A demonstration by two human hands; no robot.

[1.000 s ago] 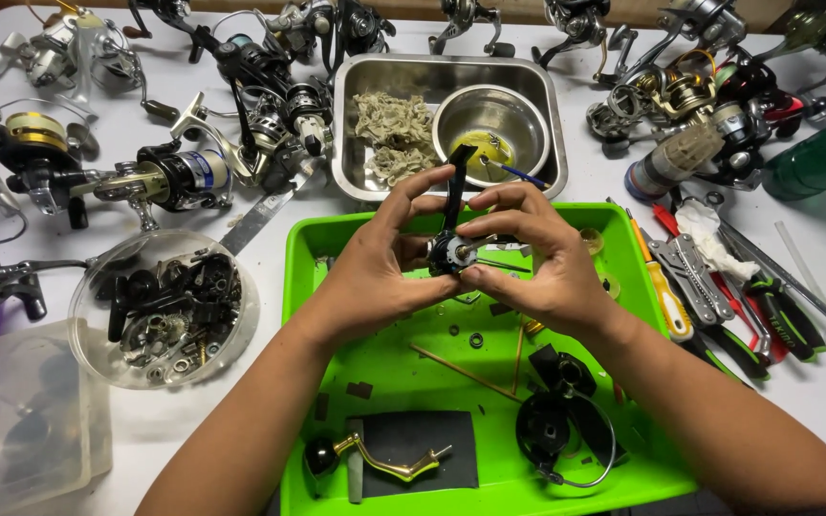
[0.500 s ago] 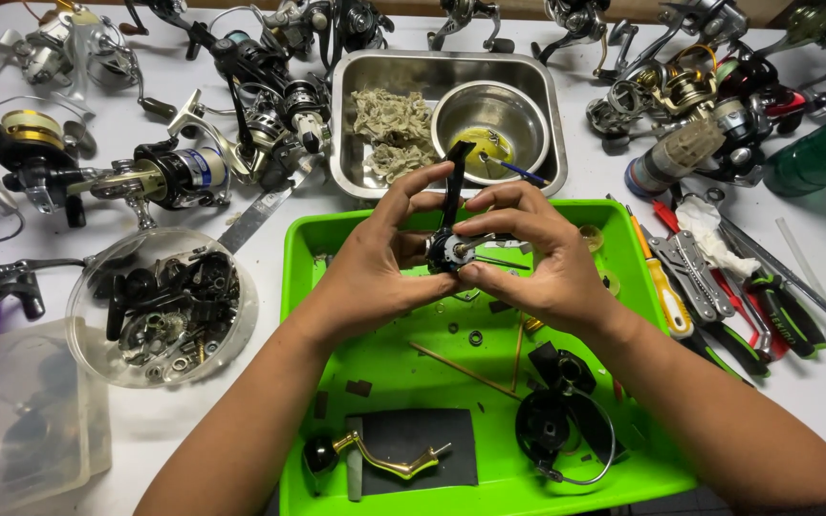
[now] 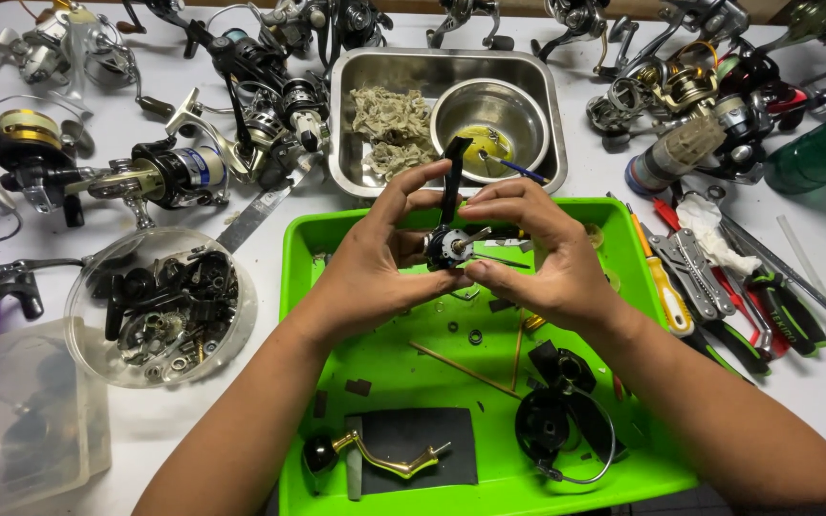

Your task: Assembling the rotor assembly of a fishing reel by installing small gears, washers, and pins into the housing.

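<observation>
My left hand (image 3: 375,263) and my right hand (image 3: 537,258) hold a small black fishing reel body (image 3: 451,244) between their fingertips above a bright green tray (image 3: 303,287). The reel's black foot sticks up between my thumbs, and a short metal shaft points right from its centre. In the tray lie a gold crank handle (image 3: 384,459) on a dark mat (image 3: 423,444), a black rotor with a wire bail (image 3: 561,425), thin brown sticks and small loose parts.
A steel pan (image 3: 346,124) beyond the tray holds crumpled rags and a steel bowl (image 3: 489,115). Several fishing reels crowd the back and left. A clear bowl of dark parts (image 3: 160,306) sits left, with pliers and screwdrivers (image 3: 719,287) on the right.
None of note: both hands stay on the reel body over the tray, with only slight finger shifts.
</observation>
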